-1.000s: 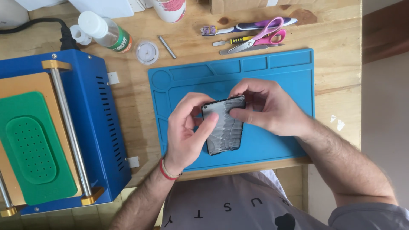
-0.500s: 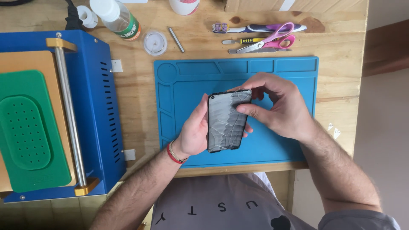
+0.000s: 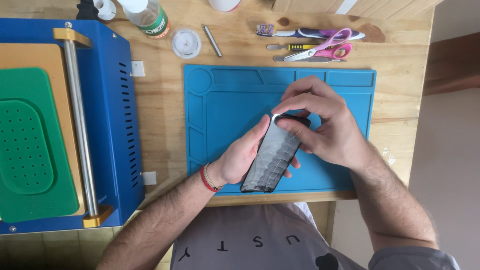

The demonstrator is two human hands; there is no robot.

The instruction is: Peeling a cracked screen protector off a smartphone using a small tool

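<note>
Nearby, scissors [image 3: 325, 47] lie beyond the blue mat [image 3: 230, 100]; both hands' fingers [image 3: 295, 102] hold the cracked phone [image 3: 272, 155]

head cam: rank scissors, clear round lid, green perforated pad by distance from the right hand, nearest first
1. Scissors: just beyond the right hand, past the blue mat's far edge.
2. Clear round lid: up and to the left, on the wooden bench.
3. Green perforated pad: far left, on the blue machine.

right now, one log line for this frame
left hand: holds phone | right hand: fingers on phone top | under: blue mat | glass: cracked
</note>
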